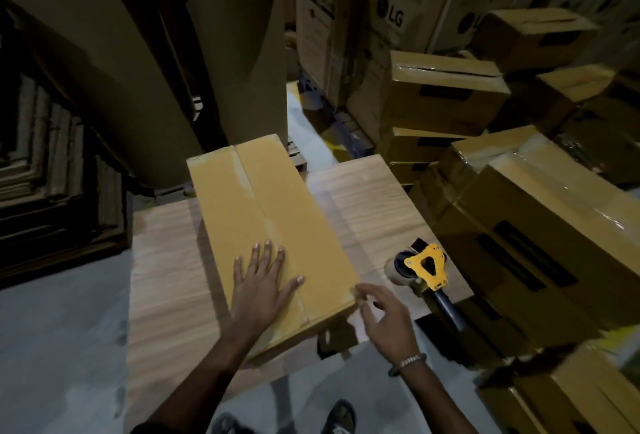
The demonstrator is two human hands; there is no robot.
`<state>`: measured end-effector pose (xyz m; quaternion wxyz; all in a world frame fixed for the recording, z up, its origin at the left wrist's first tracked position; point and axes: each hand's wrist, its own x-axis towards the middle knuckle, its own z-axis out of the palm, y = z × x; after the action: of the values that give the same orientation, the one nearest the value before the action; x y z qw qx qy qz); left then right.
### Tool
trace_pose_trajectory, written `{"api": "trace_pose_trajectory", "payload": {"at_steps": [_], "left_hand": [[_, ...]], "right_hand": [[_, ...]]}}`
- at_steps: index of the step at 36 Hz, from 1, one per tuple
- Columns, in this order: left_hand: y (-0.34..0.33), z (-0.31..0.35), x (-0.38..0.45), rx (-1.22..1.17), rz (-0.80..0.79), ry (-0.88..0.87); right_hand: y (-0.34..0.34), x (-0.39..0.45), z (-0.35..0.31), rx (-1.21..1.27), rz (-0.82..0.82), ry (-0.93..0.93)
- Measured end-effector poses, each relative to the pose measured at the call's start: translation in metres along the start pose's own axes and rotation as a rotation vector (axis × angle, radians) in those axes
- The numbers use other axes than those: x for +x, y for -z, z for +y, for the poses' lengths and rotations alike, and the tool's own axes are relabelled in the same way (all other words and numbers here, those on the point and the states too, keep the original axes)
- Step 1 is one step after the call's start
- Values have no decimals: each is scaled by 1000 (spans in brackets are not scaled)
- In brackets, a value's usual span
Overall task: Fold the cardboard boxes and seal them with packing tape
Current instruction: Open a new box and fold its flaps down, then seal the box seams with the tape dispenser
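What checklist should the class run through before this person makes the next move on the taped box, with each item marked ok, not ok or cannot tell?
1. Cardboard box lies flat on the wooden table: ok.
2. Tape strip runs along the top centre seam: ok.
3. Left hand presses flat on the box top: ok.
4. Right hand is at the near right corner, fingers blurred; firm hold: cannot tell.
5. Tape dispenser rests on the table, within reach: ok.
6. Tape end pressed down over the near edge: cannot tell.

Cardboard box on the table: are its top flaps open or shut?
Shut. The cardboard box has both flaps lying flat, tape running along the centre seam, left hand flat on top.
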<state>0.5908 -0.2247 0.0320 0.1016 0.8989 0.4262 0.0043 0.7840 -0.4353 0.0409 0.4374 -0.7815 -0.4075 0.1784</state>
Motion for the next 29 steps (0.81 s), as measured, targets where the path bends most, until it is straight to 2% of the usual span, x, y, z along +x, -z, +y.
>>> {"api": "trace_pose_trajectory", "payload": {"at_steps": [4, 8, 10, 12, 16, 19, 23, 26, 29], "left_hand": [[-5, 5, -4, 2, 20, -12], [-9, 14, -12, 5, 77, 10], [-9, 18, -15, 11, 95, 20], [-8, 21, -15, 11, 98, 31], [-7, 24, -15, -3, 112, 49], [-9, 24, -17, 9, 109, 40], [-9, 24, -19, 15, 109, 49], [-8, 25, -20, 3, 115, 56], [-9, 25, -19, -8, 123, 59]], "right_hand": [[25, 28, 49, 37, 158, -401], [49, 43, 119, -256, 261, -656], [59, 45, 147, -406, 215, -819], [68, 46, 165, -478, 119, -907], [75, 53, 201, -533, -90, -895], [79, 59, 231, -540, -122, -858], [92, 64, 210, -399, -212, -807], [99, 71, 196, -347, -218, -852], [104, 73, 181, -296, -158, -846]]}}
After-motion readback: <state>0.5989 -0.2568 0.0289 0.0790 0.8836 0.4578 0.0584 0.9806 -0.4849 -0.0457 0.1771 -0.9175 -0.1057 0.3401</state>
